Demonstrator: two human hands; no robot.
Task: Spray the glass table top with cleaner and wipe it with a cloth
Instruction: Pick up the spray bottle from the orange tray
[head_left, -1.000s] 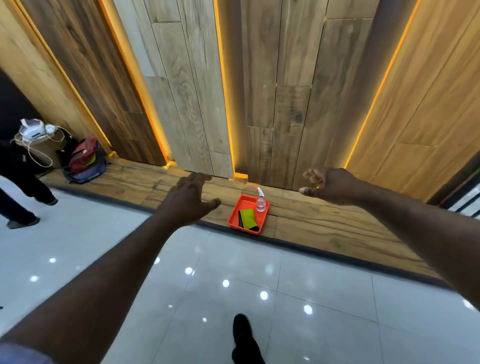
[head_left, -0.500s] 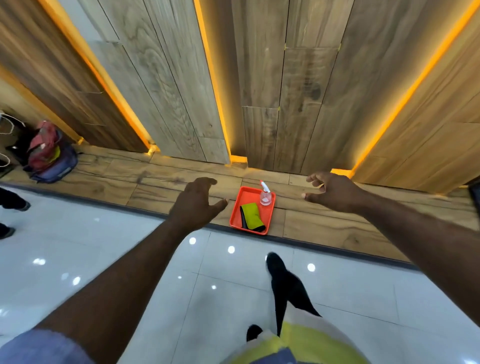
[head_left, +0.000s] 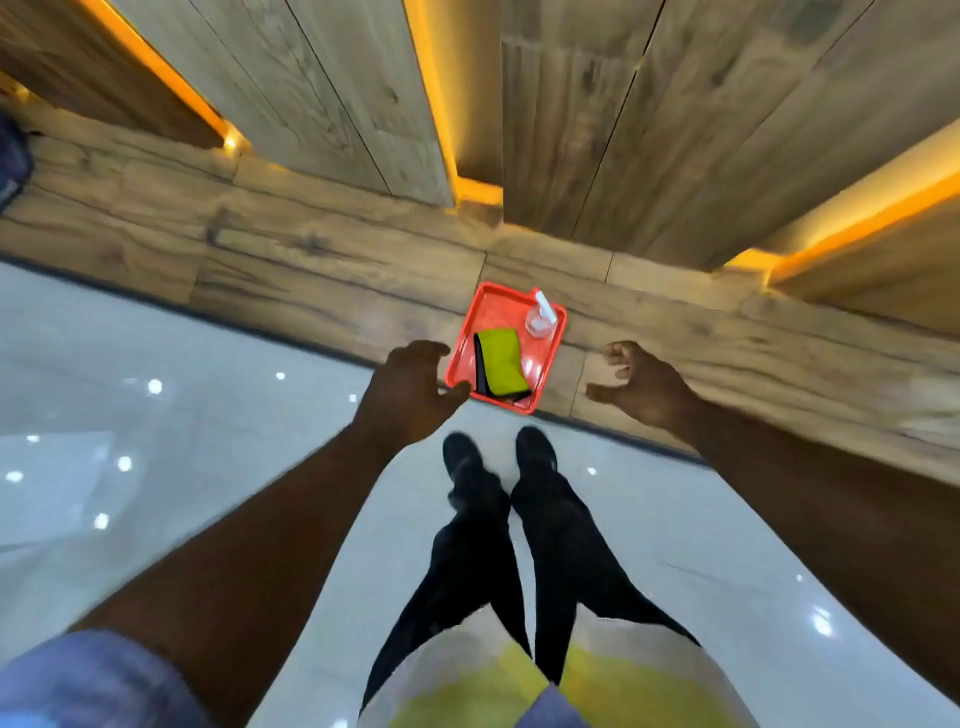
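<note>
An orange tray (head_left: 465, 338) lies on a low wooden ledge at the foot of a wood-panelled wall. In it a folded yellow-green cloth (head_left: 500, 362) rests on something black, and a small clear spray bottle (head_left: 542, 315) with a white nozzle stands at the far right corner. My left hand (head_left: 410, 392) hovers at the tray's near left corner, fingers spread, holding nothing. My right hand (head_left: 640, 384) hangs to the right of the tray, fingers loosely curled and empty. No glass table top is in view.
The wooden ledge (head_left: 270, 260) runs left to right, with glossy white floor tiles (head_left: 171, 415) in front of it. My feet in black shoes (head_left: 498, 457) stand just short of the tray. A dark bag (head_left: 13, 161) shows at the far left edge.
I have stepped up to the ledge and the view has tipped down. Both hands have dropped closer to the tray, one on each side. The bystander's legs have left the view.
</note>
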